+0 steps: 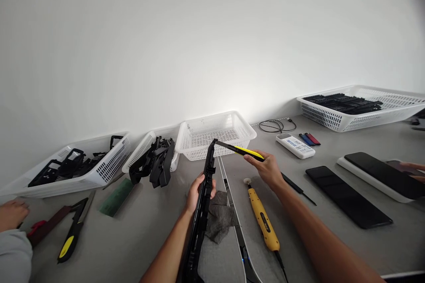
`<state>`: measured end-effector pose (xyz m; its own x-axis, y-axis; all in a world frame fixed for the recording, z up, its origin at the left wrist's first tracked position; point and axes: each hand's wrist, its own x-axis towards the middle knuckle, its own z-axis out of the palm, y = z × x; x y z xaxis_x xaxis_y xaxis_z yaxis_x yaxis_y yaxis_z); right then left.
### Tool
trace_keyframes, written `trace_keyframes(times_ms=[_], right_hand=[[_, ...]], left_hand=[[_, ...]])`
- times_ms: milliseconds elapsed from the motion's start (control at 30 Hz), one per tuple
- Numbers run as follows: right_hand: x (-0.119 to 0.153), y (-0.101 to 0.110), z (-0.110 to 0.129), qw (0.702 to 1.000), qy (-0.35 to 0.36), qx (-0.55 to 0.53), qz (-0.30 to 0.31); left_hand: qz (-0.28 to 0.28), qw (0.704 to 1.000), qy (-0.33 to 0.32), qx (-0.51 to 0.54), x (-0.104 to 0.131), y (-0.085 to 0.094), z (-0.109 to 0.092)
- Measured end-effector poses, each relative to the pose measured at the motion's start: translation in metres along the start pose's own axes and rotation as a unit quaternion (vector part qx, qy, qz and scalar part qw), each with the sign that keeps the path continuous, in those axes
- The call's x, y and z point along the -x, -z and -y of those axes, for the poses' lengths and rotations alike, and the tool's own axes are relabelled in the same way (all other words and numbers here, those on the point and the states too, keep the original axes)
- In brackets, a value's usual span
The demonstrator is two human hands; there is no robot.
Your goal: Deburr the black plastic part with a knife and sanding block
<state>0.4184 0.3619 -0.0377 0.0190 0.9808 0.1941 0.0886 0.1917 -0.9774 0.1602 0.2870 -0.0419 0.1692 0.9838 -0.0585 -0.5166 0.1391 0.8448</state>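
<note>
Upright in my left hand [195,192] is a long black plastic part [203,203], with my fingers wrapped round its middle. My right hand [265,167] grips a yellow and black utility knife [249,151]. The knife's tip meets the top end of the black part, or lies very close to it. A crumpled dark grey cloth [219,216] lies on the table beneath the part. Just right of the cloth rests a yellow rotary tool [264,221] with a round white tip and a black cord. Behind the part's top stands a white basket [217,135].
Left: white baskets [111,166] of black parts, a green sheet [116,196], another knife [75,230] and another person's hand [13,214]. Right: a white device [295,146], a black phone-like slab [348,196], a basket [358,119] and another person's fingers [415,170].
</note>
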Motion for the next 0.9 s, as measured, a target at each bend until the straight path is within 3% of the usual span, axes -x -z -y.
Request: trace_keyframes(times_ms=[100,233,300,367,467,533,633,800,900], right_hand=[[0.001,0.003,0.0,1.0,-0.008,-0.017,0.011],[0.005,0.001,0.001,0.985,-0.034,-0.032,0.165],[0.006,-0.003,0.001,0.98,-0.027,-0.017,0.198],[0.004,-0.006,0.0,0.989,-0.007,-0.002,0.146],[0.002,-0.007,-0.001,1.0,0.011,0.013,0.017],[0.002,-0.005,0.001,1.0,0.015,0.014,-0.018],[0.005,-0.001,0.007,1.0,0.004,-0.009,0.022],[0.01,-0.003,0.011,0.981,-0.036,-0.017,0.191],[0.007,-0.005,0.006,0.989,-0.023,-0.005,0.144]], left_hand=[[0.003,1.0,0.003,0.002,0.001,0.0,-0.001],[0.001,1.0,0.001,-0.005,0.001,0.0,0.0],[-0.004,1.0,0.0,-0.004,0.0,0.0,0.0],[-0.007,1.0,0.003,-0.001,0.0,0.0,0.0],[-0.006,1.0,0.007,0.0,0.0,-0.001,-0.001],[-0.003,1.0,0.009,-0.002,0.0,-0.002,-0.001],[-0.001,1.0,0.009,-0.006,0.001,-0.002,-0.001],[-0.003,1.0,0.006,-0.009,0.001,0.0,0.0],[-0.004,1.0,0.004,-0.01,0.0,0.001,0.001]])
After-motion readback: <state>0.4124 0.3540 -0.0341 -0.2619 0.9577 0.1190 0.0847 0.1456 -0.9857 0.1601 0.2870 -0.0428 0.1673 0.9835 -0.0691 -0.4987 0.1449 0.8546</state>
